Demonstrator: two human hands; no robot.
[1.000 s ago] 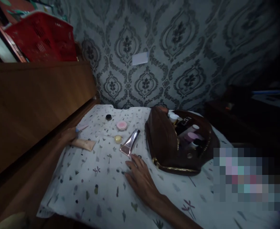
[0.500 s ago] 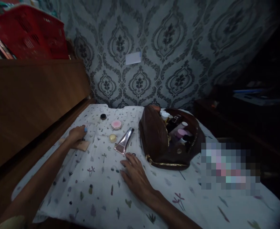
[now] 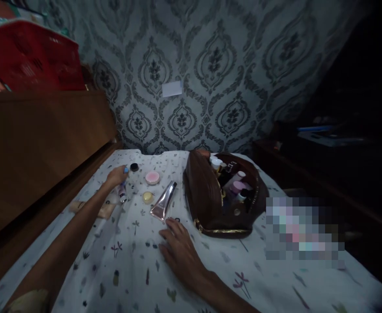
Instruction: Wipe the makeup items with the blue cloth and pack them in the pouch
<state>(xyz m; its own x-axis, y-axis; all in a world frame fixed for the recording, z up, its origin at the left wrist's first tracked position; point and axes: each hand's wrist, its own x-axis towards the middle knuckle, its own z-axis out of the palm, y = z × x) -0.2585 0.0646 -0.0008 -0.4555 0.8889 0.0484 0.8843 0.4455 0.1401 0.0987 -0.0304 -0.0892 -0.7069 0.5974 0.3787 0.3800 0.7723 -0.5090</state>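
Gripping a blue-tipped item (image 3: 126, 170), the curled left hand (image 3: 115, 176) is well apart from the empty, loosely spread right hand (image 3: 181, 248).

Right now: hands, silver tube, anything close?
Left hand gripping something blue, mostly hidden. Right hand open by silver tube. Yellow pot left of tube, brown bag right.

In our left hand (image 3: 116, 176) we hold a small blue-ended item (image 3: 126, 170), its shape mostly hidden. Our right hand (image 3: 181, 252) rests on the printed cloth (image 3: 135, 269), loosely spread, just beside a silver tube (image 3: 163, 202). Left of that tube we see a yellow pot (image 3: 147, 198) and a pink round container (image 3: 152, 177); right of it, an open brown bag (image 3: 202, 200).
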